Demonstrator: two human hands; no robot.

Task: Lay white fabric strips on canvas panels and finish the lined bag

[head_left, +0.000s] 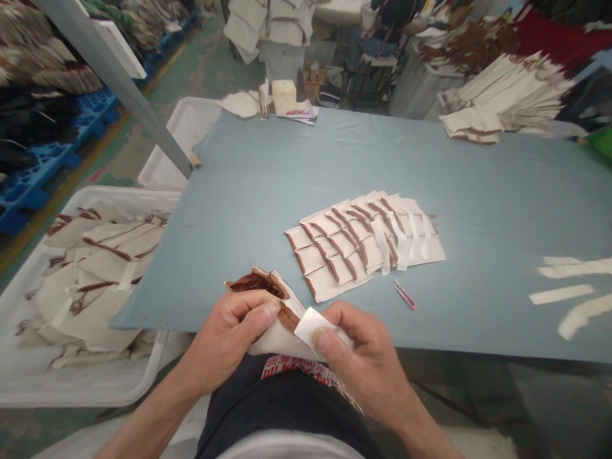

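My left hand (239, 331) pinches a cream fabric piece with brown edging (288, 315) at the table's front edge. Part of its brown inner side shows above my fingers. In my right hand (356, 350), between thumb and bent fingers, is a white strip (310, 324), held against the brown edge of the same piece. The lower part of the piece hangs in front of my body. Just beyond my hands lies a fanned row of similar cream pieces (329, 255), some with white strips (401, 242) across them. Pink-handled thread snips (405, 295) rest beside that row.
Loose white strips (561, 293) lie at the table's right. A white bin of sewn pieces (109, 268) stands left, near a slanted metal post (124, 95). A stack of cream pieces (497, 95) and a yellowish block (284, 95) sit along the far edge. A person (389, 29) sits beyond.
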